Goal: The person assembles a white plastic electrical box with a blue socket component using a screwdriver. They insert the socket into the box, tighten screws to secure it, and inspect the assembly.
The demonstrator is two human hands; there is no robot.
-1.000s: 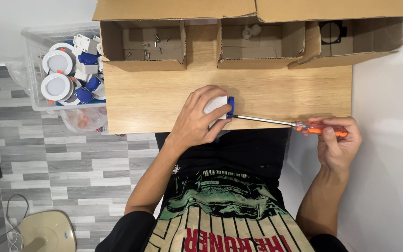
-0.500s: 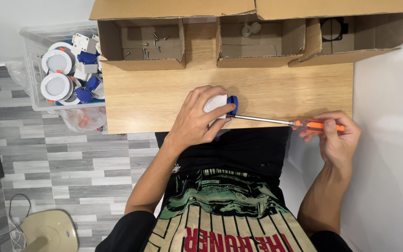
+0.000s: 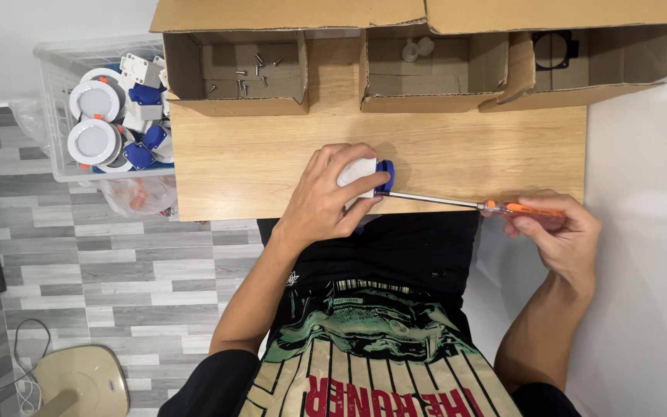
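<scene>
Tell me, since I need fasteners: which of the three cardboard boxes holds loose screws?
The leftmost cardboard box, beside the clear plastic bin. Small screws lie scattered inside; the middle box holds small white parts, the right box a black piece.

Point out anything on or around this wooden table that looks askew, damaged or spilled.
Only the right-hand cardboard box stands out: its inner flap is bent and sags inward. A few screws lie loose in the left box. The left hand steadies the white-and-blue part; the right hand holds the orange-handled screwdriver level.

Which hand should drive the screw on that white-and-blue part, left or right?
Right, probably. The right hand grips the orange-handled screwdriver, its tip at the white-and-blue part. The left hand is busy pinning that part to the wooden table.
</scene>
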